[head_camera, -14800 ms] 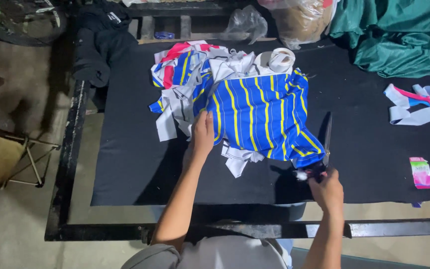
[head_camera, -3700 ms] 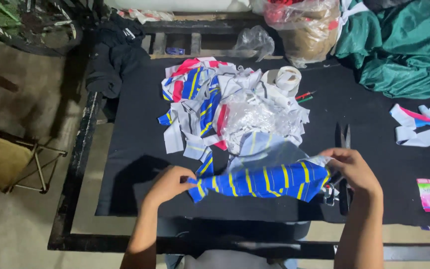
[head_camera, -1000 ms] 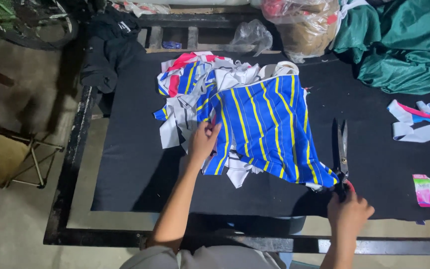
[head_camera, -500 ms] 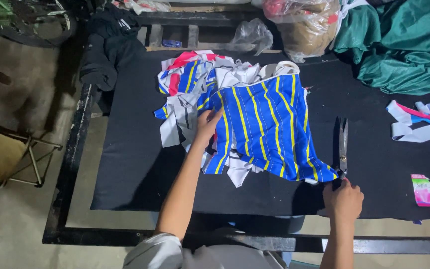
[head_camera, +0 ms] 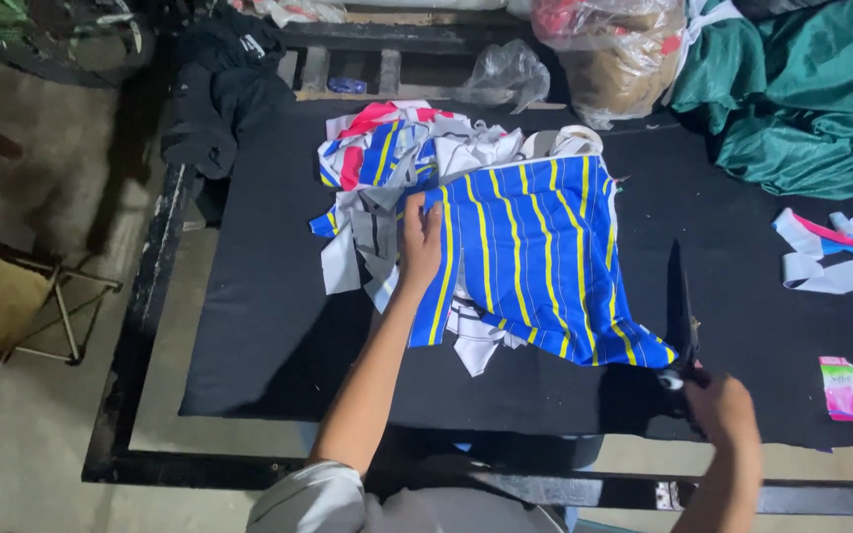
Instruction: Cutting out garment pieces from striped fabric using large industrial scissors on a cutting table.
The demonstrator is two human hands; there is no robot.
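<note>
A blue cloth with yellow stripes (head_camera: 535,257) lies spread flat on the black table top (head_camera: 278,316), over a heap of white, red and blue fabric scraps (head_camera: 387,168). My left hand (head_camera: 421,243) presses flat on the cloth's left edge. My right hand (head_camera: 718,407) grips the handles of long dark scissors (head_camera: 685,314), whose blades point away from me just right of the cloth's lower right corner.
A pink packet (head_camera: 843,389) lies at the right front. Grey and pink strips (head_camera: 831,257) sit at the right edge, green fabric (head_camera: 802,99) and plastic bags (head_camera: 604,59) at the back. Dark clothes (head_camera: 219,89) hang at the back left. A folding stool (head_camera: 22,306) stands on the floor.
The cloth, held folded between both hands a few seconds ago, now lies spread out. My right hand has closed on the scissors' handles over the last second.
</note>
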